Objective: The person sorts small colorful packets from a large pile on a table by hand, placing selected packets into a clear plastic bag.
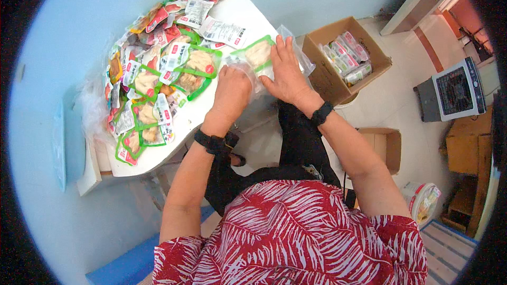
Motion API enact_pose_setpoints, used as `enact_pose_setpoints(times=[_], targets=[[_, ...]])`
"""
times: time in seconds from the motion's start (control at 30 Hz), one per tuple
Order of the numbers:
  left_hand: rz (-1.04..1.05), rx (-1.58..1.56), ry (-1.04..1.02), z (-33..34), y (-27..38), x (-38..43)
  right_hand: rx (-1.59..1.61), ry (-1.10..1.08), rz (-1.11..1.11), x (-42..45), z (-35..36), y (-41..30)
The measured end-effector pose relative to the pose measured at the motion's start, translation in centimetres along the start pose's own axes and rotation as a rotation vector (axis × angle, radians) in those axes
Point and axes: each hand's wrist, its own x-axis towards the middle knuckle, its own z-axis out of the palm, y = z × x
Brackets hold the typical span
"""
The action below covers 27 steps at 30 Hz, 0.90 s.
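My left hand [233,87] is curled on the near rim of a clear plastic bag [305,61] at the table's right end. A green-edged vacuum food packet [257,53] lies at the bag, partly under its film. My right hand [286,69] lies flat with fingers extended, over the bag and against the packet's right edge. Left of my hands, a heap of sealed food packets [146,83] in green, red, white and yellow covers much of the white table [233,6]. A white packet with printing [223,31] lies at the heap's right side.
An open cardboard box [328,83] holding several packets stands on the floor right of the table. A second open carton [386,146] is nearer me. Further right are a grey-and-white air cooler [455,87], a round tub [420,202] and stacked cartons [467,150]. A blue wall borders the table.
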Motion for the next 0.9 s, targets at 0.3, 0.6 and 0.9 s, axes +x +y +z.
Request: enact_pose_setpoints(times=[0.3, 0.6, 0.9], targets=[[0.093, -0.386, 0.279, 1.9, -0.6, -0.4, 0.021, 0.002, -0.002, 0.0, -0.2, -0.1], [0.036, -0.121, 0.25, 2.0, -0.3, 0.4, 0.317, 0.296, 0.053, -0.6, -2.8, 1.3], [0.126, -0.218, 0.469, 2.0, -0.6, -0.1, 0.086, 0.33, 0.036, -1.1, -3.7, 2.6]])
